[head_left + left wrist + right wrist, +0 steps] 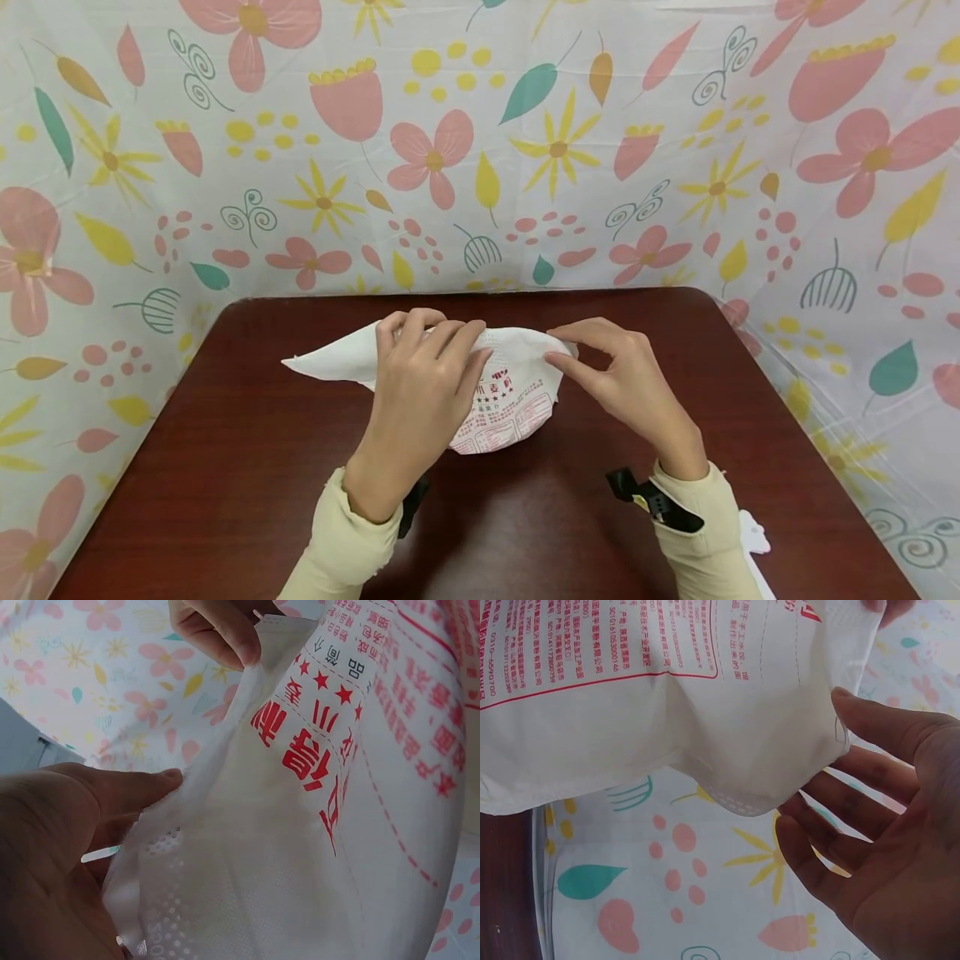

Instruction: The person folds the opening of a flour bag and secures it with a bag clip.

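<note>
A white flour bag (517,408) with red printing is held up over the dark table, its printed side toward me. My left hand (423,392) grips its upper edge, thumb (154,787) on one face and fingers behind. Beyond that hand, a white pointed flap (337,354) sticks out to the left. At the bag's right upper corner, my right hand (626,375) pinches the edge between thumb and fingers. In the right wrist view, the bag's corner (780,780) lies between that thumb and the fingers, and the lower fingers spread beneath it.
The reddish-brown table (225,467) has rounded far corners. A floral sheet (480,167) hangs close behind it and along both sides. Beside my right sleeve lies a white object (753,533), partly hidden. A black strapped device (660,504) sits at my right wrist.
</note>
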`<state>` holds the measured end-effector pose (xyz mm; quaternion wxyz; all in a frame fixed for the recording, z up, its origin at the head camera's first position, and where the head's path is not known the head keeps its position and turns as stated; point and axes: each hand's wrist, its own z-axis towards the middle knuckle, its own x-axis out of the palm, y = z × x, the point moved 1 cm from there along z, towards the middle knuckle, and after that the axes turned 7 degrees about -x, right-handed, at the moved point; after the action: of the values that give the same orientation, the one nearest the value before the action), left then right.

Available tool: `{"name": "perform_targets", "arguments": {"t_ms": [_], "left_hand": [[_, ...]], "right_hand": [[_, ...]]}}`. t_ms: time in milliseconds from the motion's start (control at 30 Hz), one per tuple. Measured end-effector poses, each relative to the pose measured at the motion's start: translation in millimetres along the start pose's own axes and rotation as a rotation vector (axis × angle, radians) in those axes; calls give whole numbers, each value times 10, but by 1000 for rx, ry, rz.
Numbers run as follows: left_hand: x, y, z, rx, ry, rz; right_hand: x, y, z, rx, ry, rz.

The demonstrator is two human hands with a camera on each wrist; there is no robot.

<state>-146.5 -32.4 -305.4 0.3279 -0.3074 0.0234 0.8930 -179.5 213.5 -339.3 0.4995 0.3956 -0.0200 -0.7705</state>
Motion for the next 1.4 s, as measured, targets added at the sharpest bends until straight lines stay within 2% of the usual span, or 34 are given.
{"name": "perform_targets", "arguments": {"t_ms": [200, 433, 733, 1100, 1400], "left_hand": [[13, 29, 16, 18, -27, -7], [8, 51, 18, 31, -26, -28], [0, 65, 22, 49, -39, -47], [-23, 92, 22, 55, -37, -50], [-44, 96, 20, 80, -13, -56]], "right_hand": [[-23, -12, -3, 24, 28, -6], [20, -41, -16, 43, 74, -38], [48, -67, -12, 33, 36, -46], [4, -135, -21, 50, 67, -120], [-39, -205, -67, 65, 52, -134]]}}
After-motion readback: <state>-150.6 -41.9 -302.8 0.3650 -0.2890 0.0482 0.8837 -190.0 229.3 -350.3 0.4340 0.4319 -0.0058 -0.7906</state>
